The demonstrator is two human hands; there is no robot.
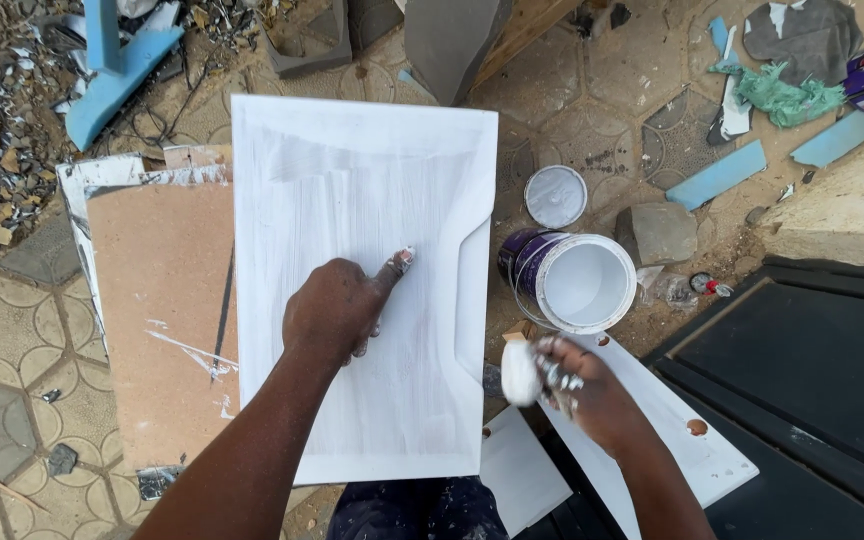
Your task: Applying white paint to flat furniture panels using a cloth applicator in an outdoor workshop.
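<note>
Below, we place everything relative to the white panel.

White panel (362,290): we see a rectangular board coated in streaky white paint, lying flat in the middle of the view, with a raised frame along its edges and a notch on its right side.

Left hand (337,310): we see it resting on the panel, near its centre, fingers curled under and one paint-tipped finger stretched out and pressing on the wet surface; it grasps nothing.

Right hand (577,385): just off the panel's lower right edge, paint-smeared, closed around a white paint-soaked pad (520,372); it is blurred, so we cannot tell the pad's material.

Paint can (570,280): an open purple can, white inside, standing just right of the panel's notch and just above the right hand.

Lid (555,196): round, white-coated, lying on the ground right of the panel, just beyond the can.

Brown board (157,320): lying flat under the panel's left edge, with white smears along its rim.

White strip (672,430): a white piece with round holes, right of the panel's lower corner, under the right hand.

Dark panel (812,380): a black framed door piece, well to the right of the panel.

Paving (12,340): patterned tiles left of the panel, with rubble at the far left corner.
</note>
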